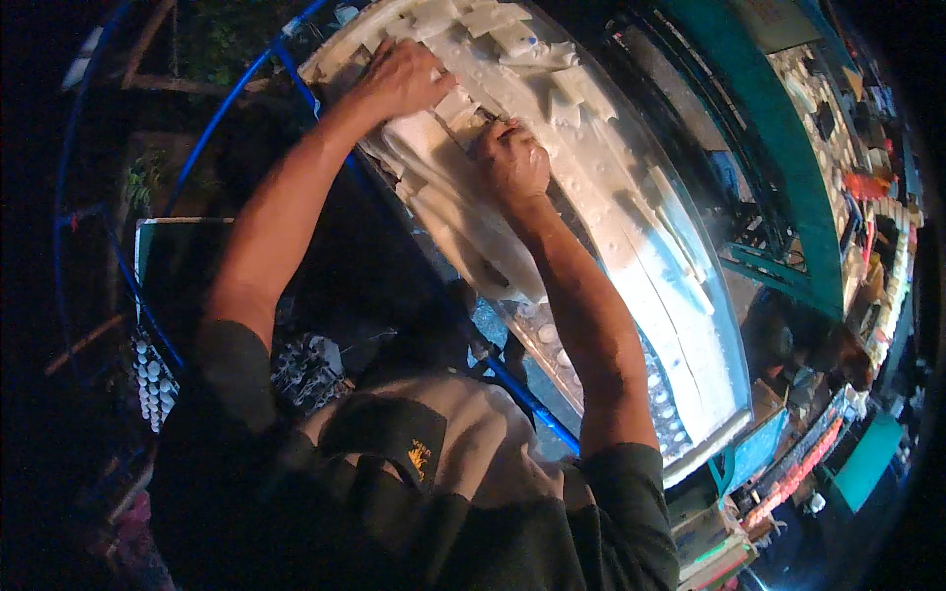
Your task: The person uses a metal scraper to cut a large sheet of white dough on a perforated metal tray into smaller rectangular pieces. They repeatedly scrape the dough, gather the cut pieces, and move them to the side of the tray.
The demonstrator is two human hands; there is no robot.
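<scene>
While reaching far over the desk (690, 366), working at a folded pale sheet (451, 215).
Rests the left hand (404, 81) palm down near the far end, with fingers loosely bent; curls the right hand (512, 164) narrowly, just beside the sheet. Cannot tell of anything gripped in either one. Has this sheet lying along the near side, between the two forearms (599, 325). Shows also loose pale pieces (572, 94) beyond the right hand, and narrow strips (672, 252) farther right.

Long pale-topped table (690, 364), bunched cream material (463, 231) along its near edge, cream pieces (567, 94) scattered farther up, thin pale strips (680, 241) on the right.
</scene>
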